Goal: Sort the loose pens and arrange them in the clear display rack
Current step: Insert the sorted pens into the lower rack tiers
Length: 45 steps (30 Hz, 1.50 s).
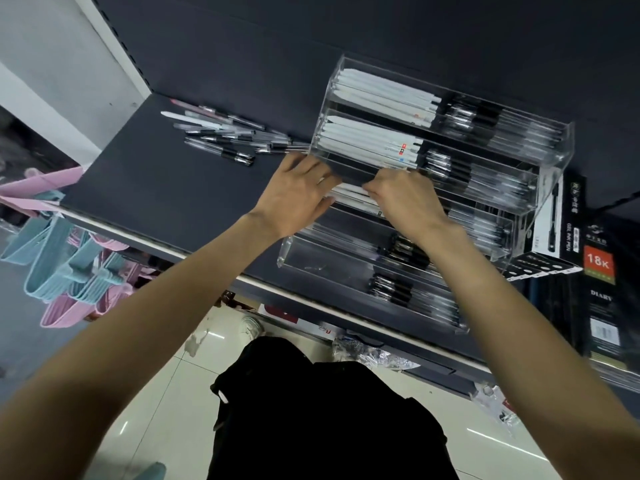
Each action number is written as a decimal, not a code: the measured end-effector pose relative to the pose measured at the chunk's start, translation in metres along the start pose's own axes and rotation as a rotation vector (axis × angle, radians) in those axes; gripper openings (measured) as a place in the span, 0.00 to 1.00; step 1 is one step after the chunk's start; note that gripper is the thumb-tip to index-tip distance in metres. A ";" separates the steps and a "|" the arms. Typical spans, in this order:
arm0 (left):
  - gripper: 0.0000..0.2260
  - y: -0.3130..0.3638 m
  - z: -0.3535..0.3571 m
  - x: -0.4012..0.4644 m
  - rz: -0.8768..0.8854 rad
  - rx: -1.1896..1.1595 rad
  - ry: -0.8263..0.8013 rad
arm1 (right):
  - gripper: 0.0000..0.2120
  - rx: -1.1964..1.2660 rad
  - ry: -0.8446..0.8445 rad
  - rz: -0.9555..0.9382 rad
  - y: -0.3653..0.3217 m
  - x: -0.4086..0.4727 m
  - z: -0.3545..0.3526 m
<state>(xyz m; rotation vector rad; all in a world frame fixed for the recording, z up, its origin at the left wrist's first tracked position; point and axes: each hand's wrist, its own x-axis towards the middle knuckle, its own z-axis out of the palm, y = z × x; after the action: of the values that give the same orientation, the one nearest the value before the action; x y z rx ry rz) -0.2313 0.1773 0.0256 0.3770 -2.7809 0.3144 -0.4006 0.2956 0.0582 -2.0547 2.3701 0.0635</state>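
Scanning from the left, I see pink and blue hangers dangling below the shelf, then the loose pens heaped on it just left of the clear display rack. These pens look light, stiff and smooth; I judge they would roll and slip readily, so I would pinch each by the barrel near its middle, or gather a few side by side.

My left hand rests at the rack's left edge with fingers spread and fairly straight, touching the white pens in the third tier from the top. That bundle lies between both hands, directly under the fingertips. My right hand has its fingers curled down onto the same white pens; it appears to pinch them, though its knuckles hide the contact. The loose heap sits well apart from either grip, up and to the left.

Farther right, the rack's upper tiers hold white pens beside clear black-gripped ones. Black pen boxes stand just beyond the rack.
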 end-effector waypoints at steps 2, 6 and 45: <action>0.16 -0.002 0.000 0.001 0.005 -0.006 -0.011 | 0.17 -0.033 -0.006 -0.017 -0.003 -0.004 -0.003; 0.16 -0.007 0.002 -0.002 0.019 0.006 -0.046 | 0.24 0.012 0.033 0.004 -0.008 -0.013 -0.004; 0.16 -0.246 0.080 -0.067 0.028 -0.198 -0.565 | 0.17 -0.087 -0.104 0.265 -0.173 0.187 0.072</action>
<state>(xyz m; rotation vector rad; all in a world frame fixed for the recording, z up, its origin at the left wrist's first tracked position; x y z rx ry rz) -0.1205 -0.0598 -0.0286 0.4313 -3.3295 -0.0822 -0.2573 0.0884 -0.0244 -1.7071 2.5992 0.2717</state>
